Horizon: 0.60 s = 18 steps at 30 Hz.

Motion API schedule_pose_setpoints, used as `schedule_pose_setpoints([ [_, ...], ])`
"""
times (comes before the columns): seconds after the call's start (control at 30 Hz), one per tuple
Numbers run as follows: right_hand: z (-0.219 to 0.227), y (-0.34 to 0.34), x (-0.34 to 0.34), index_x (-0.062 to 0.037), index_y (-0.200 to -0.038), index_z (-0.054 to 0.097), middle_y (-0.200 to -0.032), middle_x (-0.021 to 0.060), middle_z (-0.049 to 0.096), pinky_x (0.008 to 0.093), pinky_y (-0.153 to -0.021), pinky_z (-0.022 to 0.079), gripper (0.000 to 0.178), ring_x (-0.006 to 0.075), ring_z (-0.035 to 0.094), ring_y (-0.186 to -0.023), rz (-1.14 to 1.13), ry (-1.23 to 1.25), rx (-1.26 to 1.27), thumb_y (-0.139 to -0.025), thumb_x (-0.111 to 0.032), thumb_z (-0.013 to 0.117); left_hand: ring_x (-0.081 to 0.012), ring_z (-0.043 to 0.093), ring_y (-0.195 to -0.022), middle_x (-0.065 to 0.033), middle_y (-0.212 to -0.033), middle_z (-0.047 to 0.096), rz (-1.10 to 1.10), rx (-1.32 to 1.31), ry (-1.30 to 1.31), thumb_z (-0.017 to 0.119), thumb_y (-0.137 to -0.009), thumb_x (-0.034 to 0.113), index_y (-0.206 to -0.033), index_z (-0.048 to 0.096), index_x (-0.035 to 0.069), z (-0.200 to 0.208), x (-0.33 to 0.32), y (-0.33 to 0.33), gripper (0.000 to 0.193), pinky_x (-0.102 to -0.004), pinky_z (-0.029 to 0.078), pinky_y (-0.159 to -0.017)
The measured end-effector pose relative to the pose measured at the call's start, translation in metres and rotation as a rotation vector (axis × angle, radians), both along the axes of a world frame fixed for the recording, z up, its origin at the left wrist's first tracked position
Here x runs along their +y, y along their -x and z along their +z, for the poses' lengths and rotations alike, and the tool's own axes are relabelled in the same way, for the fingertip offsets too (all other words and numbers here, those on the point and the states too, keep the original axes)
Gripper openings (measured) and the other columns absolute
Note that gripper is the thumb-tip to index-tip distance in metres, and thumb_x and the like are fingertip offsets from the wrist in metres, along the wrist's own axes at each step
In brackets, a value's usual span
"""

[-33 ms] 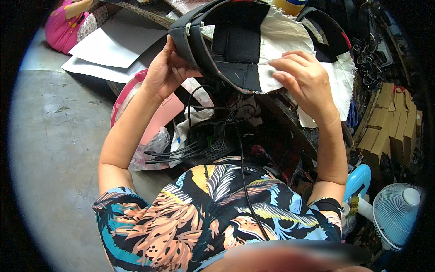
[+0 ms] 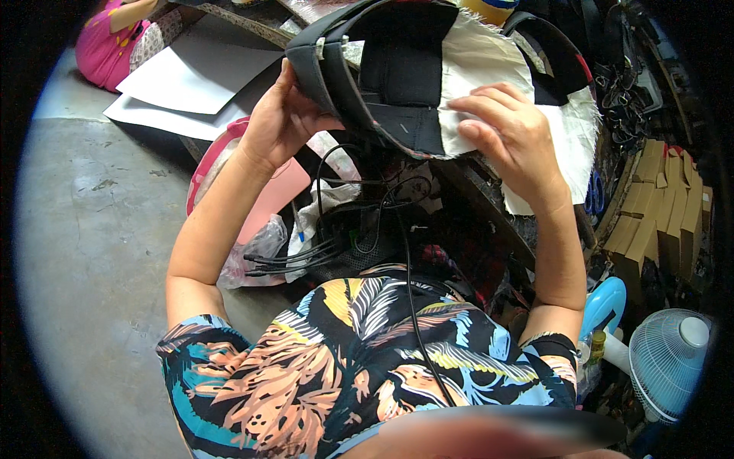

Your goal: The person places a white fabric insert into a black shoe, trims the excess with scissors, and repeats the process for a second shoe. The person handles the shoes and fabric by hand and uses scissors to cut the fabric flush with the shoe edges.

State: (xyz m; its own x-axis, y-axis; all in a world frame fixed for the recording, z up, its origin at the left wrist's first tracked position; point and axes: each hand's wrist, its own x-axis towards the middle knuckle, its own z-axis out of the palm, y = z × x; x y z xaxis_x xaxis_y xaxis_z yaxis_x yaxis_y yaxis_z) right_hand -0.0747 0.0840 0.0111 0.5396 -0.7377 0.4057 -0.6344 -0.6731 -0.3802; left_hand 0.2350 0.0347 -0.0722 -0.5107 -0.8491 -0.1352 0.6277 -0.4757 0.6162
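Observation:
A curved black padded fabric piece (image 2: 401,73) with stitched panels stands at the top centre, white cloth with frayed edges (image 2: 478,57) along its right part. My left hand (image 2: 283,122) grips the black piece at its left rim, thumb up along the outside and fingers partly hidden under it. Over the white cloth lies my right hand (image 2: 512,134), its fingers loosely bent and the thumb apart from them, touching the cloth. A second black loop (image 2: 566,69) with a red edge sits to the right of the white cloth.
White sheets (image 2: 191,76) lie at the upper left, beside a pink bundle (image 2: 111,50). Below my hands are a pink-rimmed container (image 2: 200,180) and black cables (image 2: 405,260). At the right stand stacked cardboard pieces (image 2: 657,206) and a fan (image 2: 673,359).
The black piece has tilted very slightly, its inner panels shifting a little to the right. Both hands keep nearly the same places.

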Motion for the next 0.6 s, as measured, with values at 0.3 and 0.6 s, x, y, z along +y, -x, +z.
schedule_pose_setpoints([
  [0.3,-0.012,-0.054,0.008,-0.0003,-0.102,0.069,-0.090,0.0166,0.069,0.0367,-0.068,0.054,0.020,0.0340,0.067,-0.079,-0.054,-0.088,-0.455,-0.092,-0.018,0.070,-0.0316,0.065,-0.116,-0.0154,-0.126,0.065,0.055,-0.077,0.172,0.052,-0.098,0.055,-0.133,0.055,0.007,0.006,0.007,0.015,0.060,-0.0526,0.054,-0.099],
  [0.6,0.067,0.099,0.012,-0.0131,-0.124,0.066,-0.116,0.0133,0.069,0.0402,-0.088,0.058,0.033,0.0298,0.068,-0.108,-0.845,0.975,0.681,-0.092,-0.021,0.069,-0.0199,0.062,-0.091,-0.0068,-0.091,0.063,0.118,-0.019,-0.044,0.055,-0.099,0.055,-0.096,0.060,0.011,-0.021,0.003,0.001,0.045,-0.0389,0.052,-0.090],
])
